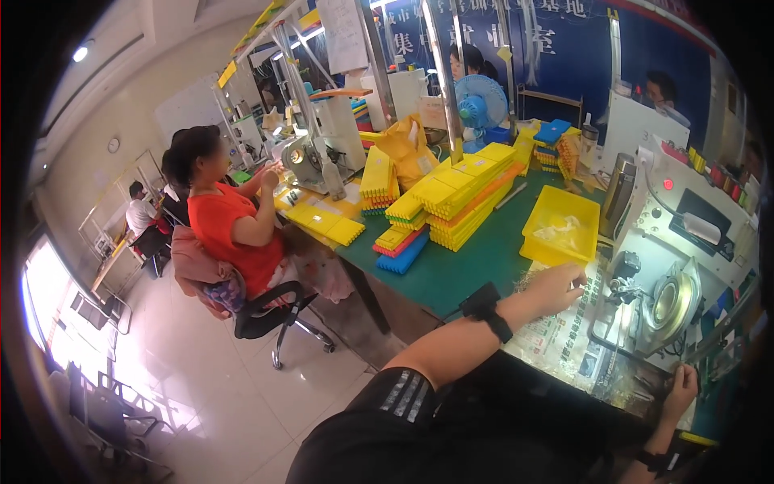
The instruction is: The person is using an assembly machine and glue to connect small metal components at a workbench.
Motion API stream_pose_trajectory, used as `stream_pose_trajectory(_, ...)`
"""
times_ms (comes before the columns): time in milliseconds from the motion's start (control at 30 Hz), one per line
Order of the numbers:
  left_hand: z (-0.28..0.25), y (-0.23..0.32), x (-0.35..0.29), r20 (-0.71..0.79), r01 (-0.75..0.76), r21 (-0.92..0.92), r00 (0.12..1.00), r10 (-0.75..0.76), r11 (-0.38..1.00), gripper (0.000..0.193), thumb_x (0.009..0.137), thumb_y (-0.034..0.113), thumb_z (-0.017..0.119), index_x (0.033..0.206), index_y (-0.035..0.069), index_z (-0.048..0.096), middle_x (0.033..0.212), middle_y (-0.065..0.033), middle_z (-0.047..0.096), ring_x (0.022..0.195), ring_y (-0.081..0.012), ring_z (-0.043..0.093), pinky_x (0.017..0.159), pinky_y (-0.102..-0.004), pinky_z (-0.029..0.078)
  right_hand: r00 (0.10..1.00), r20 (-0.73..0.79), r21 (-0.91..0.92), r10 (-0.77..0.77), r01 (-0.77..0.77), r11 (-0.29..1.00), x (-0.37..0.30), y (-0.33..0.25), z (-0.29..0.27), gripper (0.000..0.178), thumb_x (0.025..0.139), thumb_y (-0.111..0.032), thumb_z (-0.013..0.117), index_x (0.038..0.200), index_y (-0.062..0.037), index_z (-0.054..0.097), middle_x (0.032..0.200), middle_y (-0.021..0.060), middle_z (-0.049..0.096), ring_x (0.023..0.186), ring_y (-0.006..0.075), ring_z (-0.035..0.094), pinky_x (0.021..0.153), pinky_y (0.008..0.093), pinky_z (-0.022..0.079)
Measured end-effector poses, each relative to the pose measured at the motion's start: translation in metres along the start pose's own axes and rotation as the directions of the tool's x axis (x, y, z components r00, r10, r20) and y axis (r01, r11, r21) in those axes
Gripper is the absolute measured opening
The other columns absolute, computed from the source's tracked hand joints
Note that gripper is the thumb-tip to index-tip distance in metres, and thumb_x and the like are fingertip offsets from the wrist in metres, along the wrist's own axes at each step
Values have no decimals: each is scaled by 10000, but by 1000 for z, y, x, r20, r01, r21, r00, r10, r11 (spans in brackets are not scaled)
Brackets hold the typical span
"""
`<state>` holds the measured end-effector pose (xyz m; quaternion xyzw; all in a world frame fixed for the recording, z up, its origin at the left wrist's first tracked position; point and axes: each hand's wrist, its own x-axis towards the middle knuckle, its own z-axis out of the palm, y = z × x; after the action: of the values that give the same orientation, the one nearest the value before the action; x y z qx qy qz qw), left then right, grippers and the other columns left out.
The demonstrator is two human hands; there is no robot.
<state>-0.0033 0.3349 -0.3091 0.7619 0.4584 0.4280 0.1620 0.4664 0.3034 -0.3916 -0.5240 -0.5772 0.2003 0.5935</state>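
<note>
Left hand (556, 286) on printed paper sheet (556, 339) beside shallow yellow plastic tray (562, 228); right hand (682, 390) near grey metal bench machine (673, 266), grip unclear.

Own body only: 2 bare forearms. Left hand (558, 286) has a black strap on the wrist with a small black box clipped to it. Short black sleeve on the left upper arm, with grey striped print near the hem. Right hand (682, 389) also wears a black wrist strap. Dark clothing covers the lap.
</note>
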Motion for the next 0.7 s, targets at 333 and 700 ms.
stream_pose_trajectory(333,19,-4,8,60,51,35,997,-53,998,229,866,185,633,1026,24,662,987,-185,664,930,-374,646,828,-435,516,998,-25,-141,-64,60,988,-10,-10,-18,156,981,-127,628,1018,19,670,878,3,612,754,85,541,640,250,451)
stream_pose_trajectory(700,7,0,8,0,181,-106,983,-182,978,209,943,115,624,1110,15,701,933,-107,733,790,-222,679,731,-314,511,997,-49,80,66,-62,995,-13,-68,20,104,955,-92,659,932,2,694,830,15,666,677,68,604,632,223,471)
